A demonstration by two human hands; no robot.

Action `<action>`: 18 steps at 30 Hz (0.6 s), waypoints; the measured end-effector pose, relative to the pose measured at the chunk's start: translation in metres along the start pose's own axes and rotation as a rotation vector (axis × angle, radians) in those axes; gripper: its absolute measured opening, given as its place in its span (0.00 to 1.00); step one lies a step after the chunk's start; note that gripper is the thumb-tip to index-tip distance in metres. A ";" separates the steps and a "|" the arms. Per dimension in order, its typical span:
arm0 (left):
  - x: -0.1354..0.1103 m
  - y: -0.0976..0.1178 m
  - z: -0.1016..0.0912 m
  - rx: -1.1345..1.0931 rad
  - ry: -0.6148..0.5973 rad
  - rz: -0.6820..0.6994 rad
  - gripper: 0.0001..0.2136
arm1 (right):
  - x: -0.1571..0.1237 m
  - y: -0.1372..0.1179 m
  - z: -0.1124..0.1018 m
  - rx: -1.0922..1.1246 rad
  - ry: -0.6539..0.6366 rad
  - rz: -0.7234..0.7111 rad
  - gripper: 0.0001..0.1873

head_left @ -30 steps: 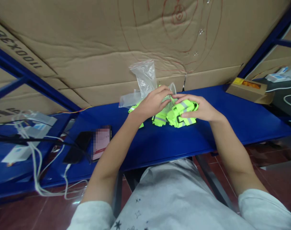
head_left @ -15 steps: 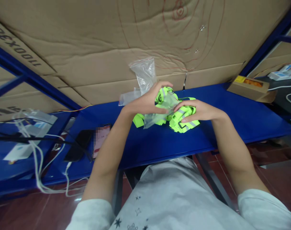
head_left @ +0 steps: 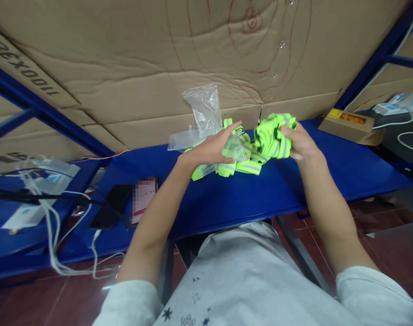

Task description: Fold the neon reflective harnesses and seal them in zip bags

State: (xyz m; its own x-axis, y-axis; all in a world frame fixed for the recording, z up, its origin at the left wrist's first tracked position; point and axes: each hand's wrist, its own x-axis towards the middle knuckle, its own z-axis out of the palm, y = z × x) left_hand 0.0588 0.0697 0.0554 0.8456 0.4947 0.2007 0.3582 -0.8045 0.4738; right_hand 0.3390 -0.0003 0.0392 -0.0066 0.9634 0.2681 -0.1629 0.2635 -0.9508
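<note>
My right hand is closed on a bundle of neon yellow-green reflective straps with silver-grey stripes, held up above the blue table. My left hand has its thumb and fingers spread apart. It is beside more loose reflective straps that lie in a heap. A clear plastic bag with a red edge lies over these straps, between the left thumb and fingers. Whether the left palm touches the bag is hidden.
Behind the left hand, a clear zip bag leans against the cardboard wall. Two phones, one dark and one with a lit screen, lie left near white cables. An open cardboard box stands at the right.
My right hand has lifted the bundle of reflective straps up and to the right, off the table. My left hand has shifted only slightly beside the heap.
</note>
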 end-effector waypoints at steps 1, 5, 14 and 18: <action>0.001 0.003 0.001 0.064 0.019 -0.003 0.55 | 0.004 0.004 0.002 0.027 0.111 -0.019 0.31; 0.006 0.020 0.007 0.250 0.194 -0.046 0.48 | 0.014 0.026 0.020 0.023 0.330 -0.021 0.31; 0.010 0.017 0.026 0.215 0.153 -0.094 0.58 | 0.010 0.048 0.040 -0.151 0.335 -0.179 0.29; 0.013 0.014 0.029 0.245 0.145 -0.109 0.55 | 0.006 0.046 0.043 -0.299 0.268 -0.226 0.23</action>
State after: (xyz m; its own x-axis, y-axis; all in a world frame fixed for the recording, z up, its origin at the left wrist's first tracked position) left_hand 0.0860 0.0549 0.0399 0.7382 0.6097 0.2888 0.5432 -0.7910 0.2815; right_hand 0.2895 0.0153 0.0038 0.2584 0.8485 0.4617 0.1608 0.4335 -0.8867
